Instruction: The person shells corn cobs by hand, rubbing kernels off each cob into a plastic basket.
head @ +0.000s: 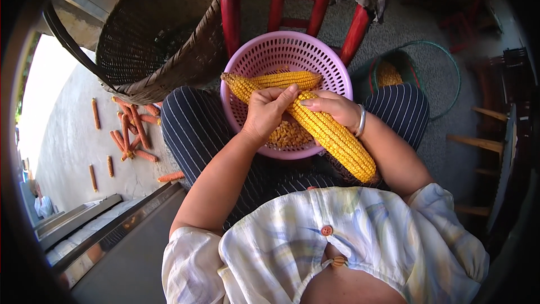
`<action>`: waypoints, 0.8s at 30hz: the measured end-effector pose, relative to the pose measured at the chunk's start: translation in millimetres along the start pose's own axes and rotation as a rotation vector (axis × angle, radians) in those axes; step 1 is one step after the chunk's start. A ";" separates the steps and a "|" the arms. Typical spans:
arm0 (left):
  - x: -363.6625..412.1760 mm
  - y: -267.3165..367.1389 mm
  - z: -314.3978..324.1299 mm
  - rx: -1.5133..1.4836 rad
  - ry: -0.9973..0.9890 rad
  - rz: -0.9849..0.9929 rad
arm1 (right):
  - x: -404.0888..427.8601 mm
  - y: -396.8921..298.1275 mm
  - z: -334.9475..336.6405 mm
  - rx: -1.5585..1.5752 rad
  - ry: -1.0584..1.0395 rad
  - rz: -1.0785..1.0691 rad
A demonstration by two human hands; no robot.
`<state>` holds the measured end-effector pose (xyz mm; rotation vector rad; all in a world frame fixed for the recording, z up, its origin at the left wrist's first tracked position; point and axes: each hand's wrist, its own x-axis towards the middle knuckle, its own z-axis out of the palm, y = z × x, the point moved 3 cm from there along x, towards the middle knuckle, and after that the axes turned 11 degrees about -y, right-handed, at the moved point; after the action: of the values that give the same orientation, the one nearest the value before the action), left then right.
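A thick ear of yellow corn (333, 137) lies slantwise over the near right rim of a pink plastic colander (287, 38), its lower end above my lap. My right hand (337, 107), with a silver bangle at the wrist, grips the ear's upper part. My left hand (270, 109) is closed at the ear's upper end, thumb and forefinger pinching there; the other fingertips are hidden. Behind my hands, another ear of corn (291, 79) lies in the colander, and one more ear (236, 86) reaches over its left rim. Loose corn kernels (289, 134) are heaped on the colander's bottom.
A large woven basket (181, 63) stands at upper left. Shelled corn cobs (137, 126) lie scattered on the floor below it. Red wooden legs (356, 36) stand behind the colander. At right, a green container (403, 61) with a looped handle holds kernels.
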<state>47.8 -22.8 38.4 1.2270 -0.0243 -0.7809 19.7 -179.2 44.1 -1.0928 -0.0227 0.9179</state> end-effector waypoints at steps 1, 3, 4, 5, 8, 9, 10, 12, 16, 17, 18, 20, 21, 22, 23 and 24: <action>1.1 -4.0 -0.6 -0.001 -0.001 -0.002 | 2.2 3.3 -1.7 0.006 0.006 0.015; 5.0 -11.6 -3.1 0.083 0.002 0.041 | 4.4 7.3 -5.5 0.012 0.013 0.032; 6.5 -13.0 -2.9 0.082 0.001 0.042 | 4.8 8.0 -6.9 -0.012 -0.010 0.032; 7.7 -13.8 -3.3 0.130 0.048 0.022 | 5.1 8.0 -6.8 -0.036 -0.034 0.033; 9.0 -16.3 -6.6 0.182 0.108 -0.005 | 6.8 6.5 6.0 -0.158 0.040 -0.016; 9.2 -12.9 -5.3 0.189 0.107 -0.010 | 6.4 5.7 5.1 -0.162 0.041 -0.016; 8.1 -7.9 -5.1 0.188 0.106 -0.007 | 5.4 6.7 3.0 -0.073 0.044 0.022; 3.2 1.7 -6.0 0.005 0.075 -0.079 | 1.2 2.9 2.9 0.057 0.019 0.086; 0.6 9.3 -8.7 -0.135 0.070 -0.112 | -1.0 -3.8 6.2 0.242 -0.052 0.023; 0.4 9.5 -8.8 -0.134 0.069 -0.110 | -0.3 -2.4 4.1 0.240 -0.052 0.021; -0.5 10.0 -7.3 -0.135 0.018 -0.082 | 0.5 -0.6 2.3 0.271 -0.041 0.009; -0.2 8.9 -5.6 -0.164 -0.094 -0.072 | 0.5 1.3 -1.0 0.339 -0.024 0.001; -0.2 7.8 -6.2 -0.165 -0.094 -0.074 | -0.5 1.5 -3.9 0.341 -0.023 0.002; 0.2 7.2 -6.8 -0.163 -0.090 -0.066 | -1.5 1.9 -5.7 0.311 -0.080 0.041; 0.8 6.2 -7.1 -0.162 -0.085 -0.057 | -2.2 3.6 -6.1 0.281 -0.135 0.081; 2.5 3.2 -7.5 -0.182 -0.083 -0.052 | -0.3 6.6 -4.5 0.317 -0.175 0.100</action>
<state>54.6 -17.6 37.4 1.0262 0.0110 -0.8601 17.4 -181.8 36.9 -0.7235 0.0328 1.0648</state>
